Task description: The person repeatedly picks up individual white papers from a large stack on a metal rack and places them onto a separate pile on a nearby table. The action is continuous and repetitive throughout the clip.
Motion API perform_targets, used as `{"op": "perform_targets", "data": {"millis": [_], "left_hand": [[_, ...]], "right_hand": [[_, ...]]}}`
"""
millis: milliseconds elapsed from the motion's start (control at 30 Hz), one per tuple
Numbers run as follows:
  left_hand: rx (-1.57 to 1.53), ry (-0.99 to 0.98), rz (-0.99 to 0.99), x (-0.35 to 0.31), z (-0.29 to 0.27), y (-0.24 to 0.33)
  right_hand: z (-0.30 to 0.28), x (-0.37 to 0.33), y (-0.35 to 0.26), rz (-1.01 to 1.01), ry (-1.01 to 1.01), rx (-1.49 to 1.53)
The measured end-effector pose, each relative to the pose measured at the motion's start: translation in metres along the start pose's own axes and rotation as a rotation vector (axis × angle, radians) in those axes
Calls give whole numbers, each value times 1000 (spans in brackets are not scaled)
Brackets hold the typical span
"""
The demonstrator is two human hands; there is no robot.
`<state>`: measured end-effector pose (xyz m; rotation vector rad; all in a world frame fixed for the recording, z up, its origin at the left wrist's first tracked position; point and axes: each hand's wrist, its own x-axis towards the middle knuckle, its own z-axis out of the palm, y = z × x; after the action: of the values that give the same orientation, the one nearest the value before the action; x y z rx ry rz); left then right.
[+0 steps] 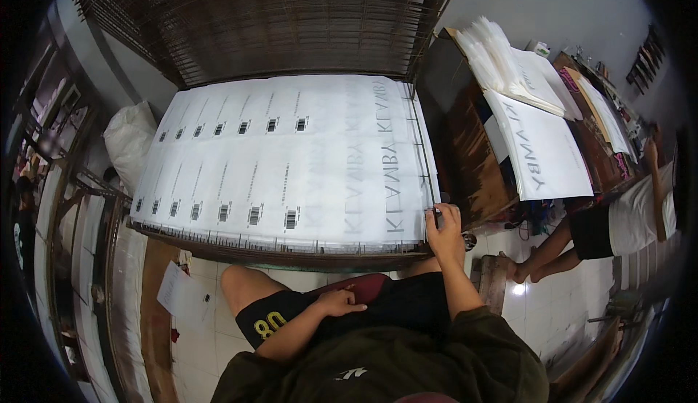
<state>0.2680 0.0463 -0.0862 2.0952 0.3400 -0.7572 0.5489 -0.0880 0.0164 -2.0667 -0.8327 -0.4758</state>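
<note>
White printed sheets (240, 156) lie overlapping on a low wire drying rack (291, 249) in front of my knees. They carry rows of barcodes and, at the right, large grey lettering. At the rack's near right corner, my right hand (446, 230) has its fingers bent around a small dark piece beside the end of a thin side rod (422, 134). What that piece is cannot be made out. My left hand (342, 302) rests on my lap with its fingers loosely extended, holding nothing.
Raised wire shelves (291, 25) lean behind the sheets. To the right, a wooden table (476, 156) bears a stack of white bags (502, 61) and more printed sheets (549, 152). A person (618, 221) sits further right. A white sack (129, 137) stands left, and a loose sheet (185, 294) lies below it.
</note>
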Motion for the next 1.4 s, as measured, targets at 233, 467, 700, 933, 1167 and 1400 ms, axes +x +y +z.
{"op": "perform_targets", "data": {"millis": [233, 467, 700, 933, 1167, 1400], "left_hand": [[-32, -10, 6, -2, -1, -1], [-192, 302, -133, -1, -5, 8], [-242, 498, -413, 15, -1, -25], [34, 476, -569, 27, 1, 36], [103, 637, -477, 42, 8, 17], [17, 658, -524, 32, 7, 15]], "right_hand": [[2, -2, 1, 8, 21, 20], [-5, -3, -1, 40, 86, 7], [-32, 27, -37, -40, 188, 280], [-107, 212, -9, 295, 718, 1190], [-118, 300, 35, 731, 1005, 1445], [-79, 296, 85, 891, 1127, 1096]]}}
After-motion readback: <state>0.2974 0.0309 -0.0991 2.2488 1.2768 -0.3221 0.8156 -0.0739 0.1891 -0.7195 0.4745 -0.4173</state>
